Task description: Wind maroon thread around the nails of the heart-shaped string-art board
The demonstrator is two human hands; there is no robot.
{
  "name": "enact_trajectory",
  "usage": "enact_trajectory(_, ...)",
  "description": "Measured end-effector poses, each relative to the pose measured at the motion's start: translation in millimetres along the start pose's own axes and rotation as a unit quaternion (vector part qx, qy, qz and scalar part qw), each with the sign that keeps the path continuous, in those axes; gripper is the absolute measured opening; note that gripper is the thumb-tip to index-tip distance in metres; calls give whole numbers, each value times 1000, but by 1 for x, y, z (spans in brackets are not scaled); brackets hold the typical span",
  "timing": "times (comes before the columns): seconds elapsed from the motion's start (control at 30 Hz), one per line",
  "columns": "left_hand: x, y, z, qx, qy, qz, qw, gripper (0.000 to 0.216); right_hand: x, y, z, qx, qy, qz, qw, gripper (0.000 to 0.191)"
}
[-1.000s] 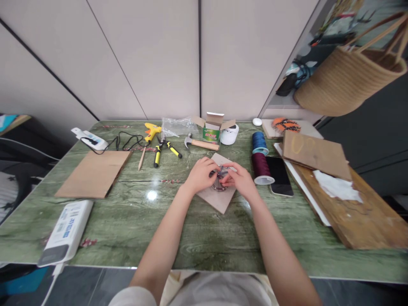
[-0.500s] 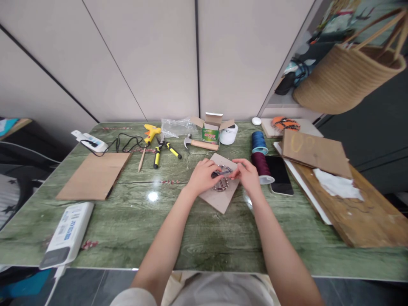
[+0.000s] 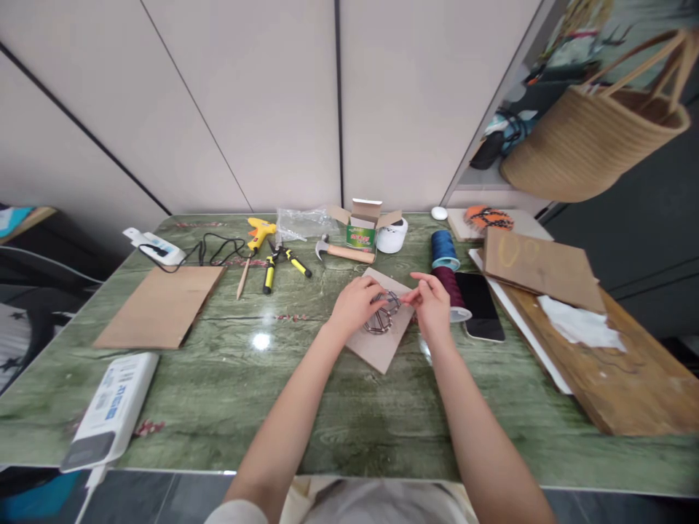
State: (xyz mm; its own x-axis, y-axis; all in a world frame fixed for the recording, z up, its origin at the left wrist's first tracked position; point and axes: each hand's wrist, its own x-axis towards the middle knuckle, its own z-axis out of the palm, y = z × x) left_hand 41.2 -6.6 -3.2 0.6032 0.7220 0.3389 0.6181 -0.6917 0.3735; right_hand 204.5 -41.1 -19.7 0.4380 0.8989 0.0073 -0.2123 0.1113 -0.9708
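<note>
A small pale square board (image 3: 376,351) lies on the table with a ring of nails (image 3: 381,320) and dark strands running across it. More nails stand in a second cluster just above it. My left hand (image 3: 356,307) curls over the left side of the nails, its fingertips closed on them and partly hidden. Just right of the nails, my right hand (image 3: 431,306) is pinched, thumb against index finger. Whatever it holds is too thin to make out. Close beside that hand are a maroon thread spool (image 3: 448,285) and a blue thread spool (image 3: 443,247).
A hammer (image 3: 349,252), yellow-handled pliers (image 3: 270,273), a glue gun (image 3: 261,233) and an open green box (image 3: 360,236) stand behind. At right are a phone (image 3: 480,309) and wooden boards (image 3: 628,371). Cardboard (image 3: 158,306) and a white power bank (image 3: 112,411) lie left.
My right hand has shifted slightly right, away from the nails. My left hand has moved a little right and covers the dark piece seen by its thumb before. The view has tilted slightly.
</note>
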Motion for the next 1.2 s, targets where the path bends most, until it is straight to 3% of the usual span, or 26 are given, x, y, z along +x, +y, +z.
enact_trajectory(0.43,6,-5,3,-27,27,-58,998,11,-12,-4,19,97,-22,52,994,19)
enact_trajectory(0.67,12,-24,11,-105,67,-120,985,8,-6,-8,9,153,13,75,985,20)
enact_trajectory(0.97,13,-28,16,-188,89,-204,957,7,-11,-16,13,109,-2,18,994,16)
enact_trajectory(1.2,12,-29,16,-170,98,-199,960,8,-12,-17,16,113,1,23,993,16)
